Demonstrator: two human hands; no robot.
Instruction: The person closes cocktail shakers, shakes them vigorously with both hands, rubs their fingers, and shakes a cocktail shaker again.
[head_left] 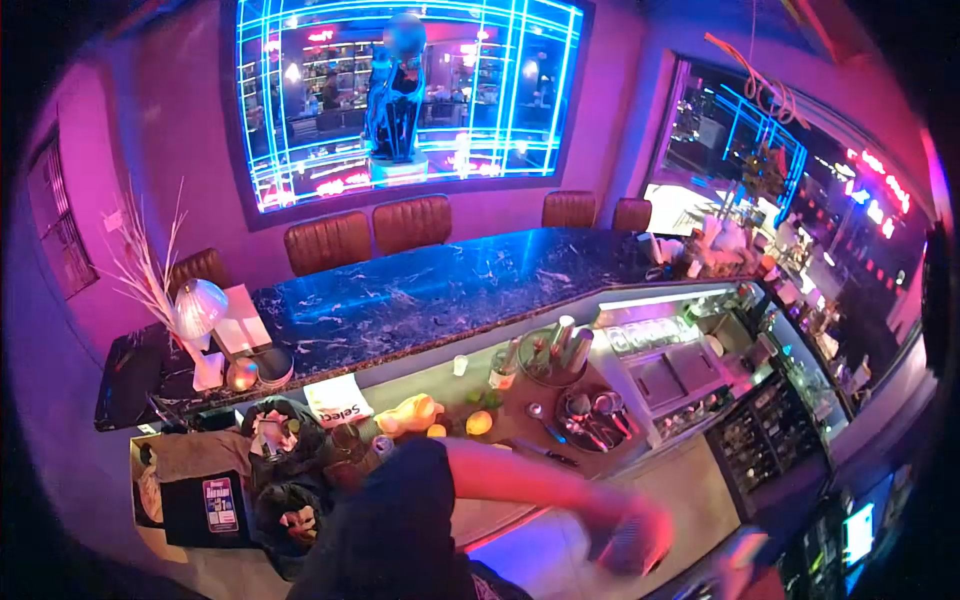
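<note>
My left arm reaches from a dark sleeve across the lower middle of the view. My left hand (638,542) is over the lower counter (690,500), smeared by motion; its fingers and anything in them cannot be made out. Near the bottom edge, to the right, is my right hand (738,568), also blurred, with its grip unclear. Behind my left forearm lie a knife (545,453) and a round tray of metal bar tools (598,418). A lemon (479,422) sits on the counter beyond the forearm.
A dark marble bar top (430,290) runs behind the work counter, with brown chairs (412,222) beyond it. Bottles and cups stand on a round tray (552,372). Black bags (285,500) sit at left, a sink (680,375) at right, and a dark rack (770,450) below it.
</note>
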